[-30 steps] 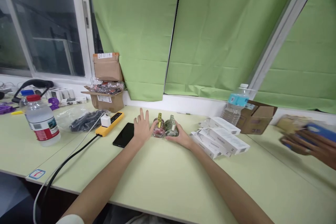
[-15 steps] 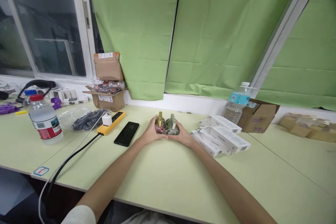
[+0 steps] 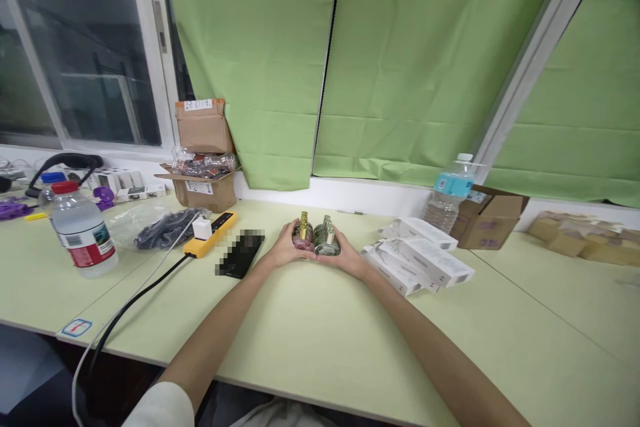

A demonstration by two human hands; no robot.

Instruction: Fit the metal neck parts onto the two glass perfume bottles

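Two small glass perfume bottles stand side by side on the pale green table [image 3: 310, 333], near its far edge. The left one is pinkish with a gold sprayer [image 3: 303, 235]; the right one is greenish with a silver sprayer [image 3: 327, 243]. My left hand [image 3: 284, 250] curls round the pink bottle from the left. My right hand [image 3: 346, 257] cups the green bottle from the right. Both hands press the bottles together.
A blurred dark phone [image 3: 240, 253] and a yellow power strip [image 3: 210, 234] lie left of my hands. White boxes [image 3: 417, 257] are stacked to the right, with a water bottle [image 3: 447, 193] and cardboard box [image 3: 487, 218] behind. Another water bottle [image 3: 80, 230] stands far left.
My left hand went from open beside the pink bottle to closed round it. The other person's hands at the right edge have left the view.
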